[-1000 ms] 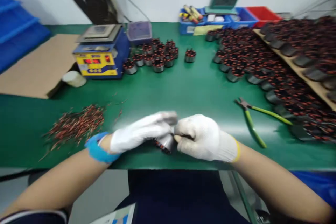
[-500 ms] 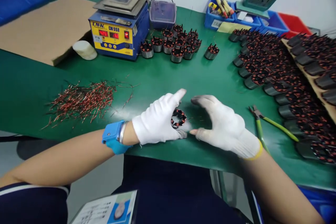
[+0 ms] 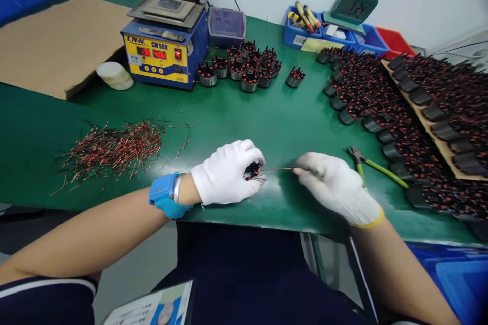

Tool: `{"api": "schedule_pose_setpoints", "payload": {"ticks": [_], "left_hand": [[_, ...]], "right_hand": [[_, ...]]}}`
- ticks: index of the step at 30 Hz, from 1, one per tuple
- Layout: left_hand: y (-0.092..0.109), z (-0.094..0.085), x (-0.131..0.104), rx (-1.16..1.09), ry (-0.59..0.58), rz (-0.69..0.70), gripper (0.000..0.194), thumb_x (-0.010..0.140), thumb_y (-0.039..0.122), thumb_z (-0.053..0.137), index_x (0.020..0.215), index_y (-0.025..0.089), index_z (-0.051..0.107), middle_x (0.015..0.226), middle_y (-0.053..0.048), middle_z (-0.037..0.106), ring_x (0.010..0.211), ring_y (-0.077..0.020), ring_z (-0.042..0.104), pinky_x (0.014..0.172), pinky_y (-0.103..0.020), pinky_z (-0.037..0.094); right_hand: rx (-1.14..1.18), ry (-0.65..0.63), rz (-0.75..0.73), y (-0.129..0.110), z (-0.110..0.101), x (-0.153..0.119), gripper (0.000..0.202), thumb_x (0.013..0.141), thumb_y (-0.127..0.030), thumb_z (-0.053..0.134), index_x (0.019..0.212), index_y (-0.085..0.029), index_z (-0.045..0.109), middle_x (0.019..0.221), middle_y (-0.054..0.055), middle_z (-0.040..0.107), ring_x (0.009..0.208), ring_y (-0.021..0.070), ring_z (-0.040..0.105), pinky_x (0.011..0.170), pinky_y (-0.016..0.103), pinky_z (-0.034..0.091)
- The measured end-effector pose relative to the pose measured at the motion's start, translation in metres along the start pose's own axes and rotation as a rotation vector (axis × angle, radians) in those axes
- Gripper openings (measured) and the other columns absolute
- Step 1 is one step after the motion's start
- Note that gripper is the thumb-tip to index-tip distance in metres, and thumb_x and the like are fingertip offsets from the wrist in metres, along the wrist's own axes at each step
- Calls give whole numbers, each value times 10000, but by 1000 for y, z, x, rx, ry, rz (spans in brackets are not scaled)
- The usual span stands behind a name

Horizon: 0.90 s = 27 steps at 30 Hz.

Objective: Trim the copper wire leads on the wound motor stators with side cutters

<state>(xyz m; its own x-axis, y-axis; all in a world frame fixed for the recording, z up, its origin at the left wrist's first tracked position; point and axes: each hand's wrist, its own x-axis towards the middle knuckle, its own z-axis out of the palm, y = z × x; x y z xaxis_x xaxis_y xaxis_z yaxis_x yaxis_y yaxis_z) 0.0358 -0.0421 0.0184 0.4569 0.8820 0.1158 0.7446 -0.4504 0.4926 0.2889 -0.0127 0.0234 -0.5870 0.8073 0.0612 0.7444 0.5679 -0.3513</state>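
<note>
In a white glove, my left hand (image 3: 231, 172) is closed around a small wound motor stator (image 3: 251, 170) close to the table's front edge. Black and copper parts of it show between thumb and fingers; the rest is covered by the glove. A thin copper wire (image 3: 278, 168) runs straight out from the stator to the right. Its far end is pinched between thumb and fingertips of my gloved right hand (image 3: 324, 177). Just beyond that hand lie cutting pliers (image 3: 375, 166) with green handles, jaws pointing away.
Cut copper wires (image 3: 114, 150) lie heaped at the left. Behind stand a blue and yellow CM 558 unit (image 3: 162, 61), a cluster of stators (image 3: 249, 81) and one single stator (image 3: 295, 77). Rows of stators (image 3: 381, 132) fill the right side. Blue bins (image 3: 303, 35) and a clock (image 3: 354, 6) stand at the back.
My right hand has gone from spread fingers beside the stator to a pinch on the wire, drawn out to the right. My left fingers have closed further around the stator, which has turned. The view has shifted slightly.
</note>
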Motion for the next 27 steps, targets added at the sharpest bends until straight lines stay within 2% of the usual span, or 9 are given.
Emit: {"api": "schedule_pose_setpoints", "payload": {"ticks": [3, 6, 9, 13, 16, 19, 22, 24, 27], "left_hand": [[0, 1, -1, 78, 62, -53, 134, 769, 257, 540, 868, 189, 602, 890, -32, 596, 827, -199, 559, 710, -326, 436], [0, 5, 0, 173, 106, -64, 126, 794, 248, 503, 848, 195, 603, 858, -28, 605, 805, -207, 555, 690, -336, 407], [1, 8, 2, 216, 96, -63, 142, 818, 249, 480, 836, 198, 611, 833, -23, 620, 781, -208, 558, 672, -336, 392], [1, 10, 6, 183, 78, -70, 170, 846, 236, 461, 838, 194, 625, 845, -22, 643, 799, -197, 577, 706, -322, 411], [1, 10, 8, 176, 87, -81, 164, 846, 232, 472, 831, 186, 629, 833, -27, 639, 791, -191, 577, 703, -311, 414], [2, 12, 8, 207, 115, -85, 151, 844, 233, 484, 836, 188, 628, 823, -27, 630, 782, -193, 570, 688, -312, 404], [3, 14, 8, 252, 132, -87, 156, 856, 248, 479, 856, 202, 628, 828, -21, 627, 782, -200, 568, 672, -318, 385], [4, 15, 8, 282, 130, -102, 167, 865, 260, 474, 864, 210, 633, 828, -19, 626, 781, -203, 570, 657, -320, 369], [6, 15, 8, 312, 125, -116, 176, 871, 270, 470, 866, 216, 637, 830, -18, 627, 786, -206, 575, 645, -322, 355]], "right_hand": [[-196, 224, 416, 34, -11, -46, 314, 911, -414, 441, 975, -206, 667, 940, 101, 695, 867, 257, 654, 751, 368, 503], [-501, 165, 665, 55, -14, -89, 488, 859, -562, 471, 1133, -190, 627, 1129, 210, 632, 1004, 394, 612, 763, 480, 496], [-476, 78, 645, 54, -6, -108, 560, 883, -574, 395, 1281, -204, 532, 1244, 224, 562, 1116, 421, 555, 831, 521, 486], [-489, 144, 613, 52, 1, -96, 837, 787, -681, 478, 1414, -136, 380, 1439, 254, 359, 1290, 465, 387, 994, 556, 397], [-516, 19, 689, 69, -6, -86, 1028, 718, -744, 510, 1451, -53, 302, 1435, 326, 323, 1260, 527, 379, 949, 591, 401], [-473, -125, 679, 85, -19, -87, 959, 771, -704, 480, 1488, -108, 256, 1413, 305, 381, 1197, 496, 464, 857, 538, 455], [-497, -184, 672, 83, -30, -89, 806, 818, -611, 475, 1496, -230, 264, 1284, 230, 527, 982, 424, 608, 701, 486, 474], [-554, -214, 649, 73, -32, -85, 691, 792, -579, 519, 1405, -275, 424, 1162, 178, 595, 825, 382, 639, 608, 455, 454], [-669, -211, 625, 61, -26, -73, 454, 783, -535, 535, 1062, -196, 649, 945, 157, 626, 705, 344, 626, 563, 437, 439]]}}
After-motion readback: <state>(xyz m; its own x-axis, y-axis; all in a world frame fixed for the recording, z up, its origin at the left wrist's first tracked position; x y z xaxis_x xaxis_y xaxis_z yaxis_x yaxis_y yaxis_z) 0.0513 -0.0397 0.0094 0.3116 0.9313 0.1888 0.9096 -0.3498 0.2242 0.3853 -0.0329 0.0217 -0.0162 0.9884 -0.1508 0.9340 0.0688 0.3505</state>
